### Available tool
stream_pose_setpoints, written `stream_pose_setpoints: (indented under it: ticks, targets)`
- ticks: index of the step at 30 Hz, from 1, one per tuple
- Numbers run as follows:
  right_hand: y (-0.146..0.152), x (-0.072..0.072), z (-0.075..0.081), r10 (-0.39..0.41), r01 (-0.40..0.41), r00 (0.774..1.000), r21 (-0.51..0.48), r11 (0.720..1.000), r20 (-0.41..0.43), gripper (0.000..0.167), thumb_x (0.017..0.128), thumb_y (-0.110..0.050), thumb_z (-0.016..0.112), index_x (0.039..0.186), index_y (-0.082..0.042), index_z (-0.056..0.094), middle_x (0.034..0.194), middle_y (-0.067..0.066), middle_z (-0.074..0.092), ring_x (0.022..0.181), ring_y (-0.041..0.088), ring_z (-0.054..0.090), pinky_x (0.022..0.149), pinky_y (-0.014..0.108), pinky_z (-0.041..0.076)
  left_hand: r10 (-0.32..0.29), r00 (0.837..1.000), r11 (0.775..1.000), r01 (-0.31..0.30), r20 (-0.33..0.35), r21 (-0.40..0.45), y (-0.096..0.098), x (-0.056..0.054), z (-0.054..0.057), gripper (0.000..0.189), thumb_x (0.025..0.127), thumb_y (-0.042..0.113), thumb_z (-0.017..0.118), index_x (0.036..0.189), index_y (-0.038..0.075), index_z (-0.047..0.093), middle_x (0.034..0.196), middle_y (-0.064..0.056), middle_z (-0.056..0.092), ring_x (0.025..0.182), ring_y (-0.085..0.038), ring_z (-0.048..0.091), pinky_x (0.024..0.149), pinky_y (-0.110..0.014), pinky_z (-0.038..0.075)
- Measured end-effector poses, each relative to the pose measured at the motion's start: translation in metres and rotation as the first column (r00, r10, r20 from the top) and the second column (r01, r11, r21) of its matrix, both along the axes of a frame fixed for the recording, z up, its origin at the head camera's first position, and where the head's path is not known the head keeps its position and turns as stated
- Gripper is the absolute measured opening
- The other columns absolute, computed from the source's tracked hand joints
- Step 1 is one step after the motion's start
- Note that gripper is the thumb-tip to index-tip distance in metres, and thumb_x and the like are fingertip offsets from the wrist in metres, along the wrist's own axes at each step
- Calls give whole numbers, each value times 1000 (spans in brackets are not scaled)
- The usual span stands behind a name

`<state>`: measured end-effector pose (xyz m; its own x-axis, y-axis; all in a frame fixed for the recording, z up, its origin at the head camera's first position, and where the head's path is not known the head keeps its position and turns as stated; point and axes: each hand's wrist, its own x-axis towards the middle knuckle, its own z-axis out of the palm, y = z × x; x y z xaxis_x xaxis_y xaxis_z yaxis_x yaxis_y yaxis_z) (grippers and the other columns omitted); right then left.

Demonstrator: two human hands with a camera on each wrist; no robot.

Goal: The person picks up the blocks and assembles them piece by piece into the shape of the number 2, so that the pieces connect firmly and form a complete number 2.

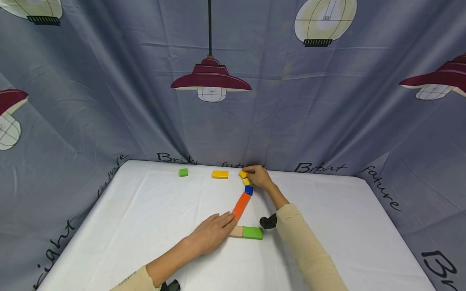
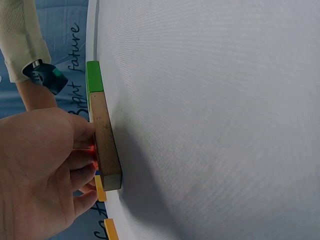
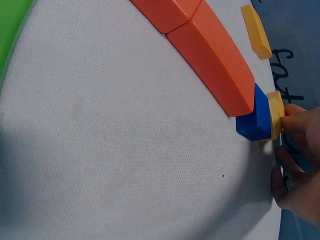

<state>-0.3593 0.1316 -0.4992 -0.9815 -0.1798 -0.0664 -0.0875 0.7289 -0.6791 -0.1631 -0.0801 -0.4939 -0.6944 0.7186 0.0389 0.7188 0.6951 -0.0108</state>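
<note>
My left hand [image 1: 214, 232] lies with extended fingers on the near end of a row of orange blocks [image 1: 242, 204]. Beside those fingertips, a plain wooden block [image 2: 107, 137] sits end to end with a green block [image 1: 253, 233]. A blue block [image 3: 256, 117] touches the far end of the orange row. Beyond it come a yellow block [image 1: 247, 182] and another yellow block [image 1: 242, 174], set at an angle. My right hand [image 1: 259, 177] pinches the farthest yellow block between its fingers, which partly hide it.
Farther left along the back of the white table [image 1: 145, 210] lie a yellow rectangular block [image 1: 220, 174] and a small green block [image 1: 183, 172]. A grey curtain [image 1: 233, 129] with printed lamps hangs behind the table. Black wrist cameras [image 1: 268, 221] project from both sleeves.
</note>
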Motion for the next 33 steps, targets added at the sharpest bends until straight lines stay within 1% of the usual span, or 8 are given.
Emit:
stream_pose_setpoints:
  ticks: [6, 12, 18, 22, 28, 33]
  targets:
    - [-1, 0, 0, 2, -2, 1000, -6, 1000, -1, 32, 98, -5, 59, 127, -10, 71, 136, 14, 60, 117, 28, 57, 96, 42, 50, 1, 1000, 1000, -1, 1, -4, 0, 0, 2, 43, 106, 22, 51, 147, 9, 51, 153, -8, 44, 140, -21, 41, 110, -41, 39]
    - [-2, -1, -1, 3, -3, 1000, -6, 1000, -1, 31, 99, -5, 59, 126, -11, 71, 135, 14, 61, 115, 28, 58, 94, 41, 51, 2, 1000, 1000, -2, 2, -4, 0, -1, 1, 43, 105, 21, 51, 147, 9, 51, 153, -8, 43, 140, -20, 41, 110, -40, 39]
    - [-2, 0, -2, -1, 1, 1000, -8, 1000, -3, 30, 98, -5, 60, 125, -11, 72, 133, 13, 62, 112, 26, 59, 91, 39, 52, -11, 1000, 1000, 11, -9, 19, 0, 0, 0, 42, 105, 20, 52, 145, 8, 53, 151, -10, 46, 138, -22, 43, 108, -41, 41]
    - [-3, 1, -3, -1, 1, 1000, -22, 1000, 1, 30, 98, -4, 60, 124, -11, 73, 131, 13, 64, 110, 25, 60, 90, 38, 52, -5, 1000, 1000, 5, -1, 21, 0, 1, 0, 42, 105, 19, 51, 146, 8, 52, 152, -9, 46, 139, -22, 43, 108, -41, 40]
    - [-3, 1, -3, 7, -7, 1000, -19, 1000, -8, 29, 98, -4, 60, 123, -11, 73, 130, 13, 64, 109, 25, 60, 91, 39, 52, 7, 1000, 1000, -7, 10, 7, 1, 1, -1, 43, 106, 20, 50, 147, 9, 50, 153, -8, 44, 140, -20, 41, 110, -40, 39]
    - [-3, -1, -3, 22, -22, 1000, -15, 1000, -19, 29, 98, -4, 60, 122, -11, 74, 130, 13, 64, 115, 27, 59, 97, 42, 49, 8, 1000, 1000, -8, 12, 7, 1, 1, -1, 43, 106, 20, 50, 148, 9, 50, 153, -8, 43, 140, -21, 40, 110, -40, 38]
